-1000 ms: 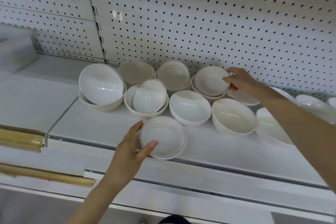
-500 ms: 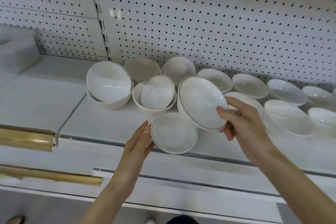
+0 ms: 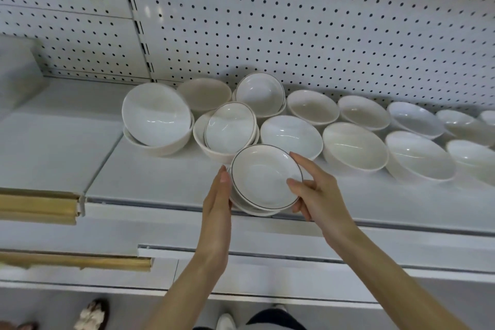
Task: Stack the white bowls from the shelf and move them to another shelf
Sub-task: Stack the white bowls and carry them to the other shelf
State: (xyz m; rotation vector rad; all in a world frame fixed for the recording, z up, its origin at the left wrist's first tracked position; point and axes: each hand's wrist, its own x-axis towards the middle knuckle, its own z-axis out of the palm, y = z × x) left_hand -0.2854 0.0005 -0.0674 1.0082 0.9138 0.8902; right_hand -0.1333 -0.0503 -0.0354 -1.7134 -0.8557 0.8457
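Near the shelf's front edge a white bowl with a dark rim line (image 3: pixel 263 175) rests nested in another white bowl (image 3: pixel 251 210). My right hand (image 3: pixel 316 190) grips the top bowl at its right rim, thumb inside. My left hand (image 3: pixel 218 195) presses flat against the left side of this small stack, fingers straight. Behind it stand several more white bowls: a tilted one in a bowl at the left (image 3: pixel 156 115), a rimmed one nested in the middle (image 3: pixel 230 127), another rimmed stack at the back (image 3: pixel 259 92), and single bowls running to the right (image 3: pixel 355 144).
The white shelf (image 3: pixel 160 177) has a pegboard back wall (image 3: pixel 294 21). A lower shelf edge (image 3: pixel 267 252) juts out below, with wooden strips (image 3: pixel 37 207) at the left. A neighbouring shelf section (image 3: pixel 53 142) lies to the left. Feet show on the floor below.
My right hand carried the rimmed bowl down and left and set it into the bowl at the shelf's front edge. My left hand stayed beside that bowl.
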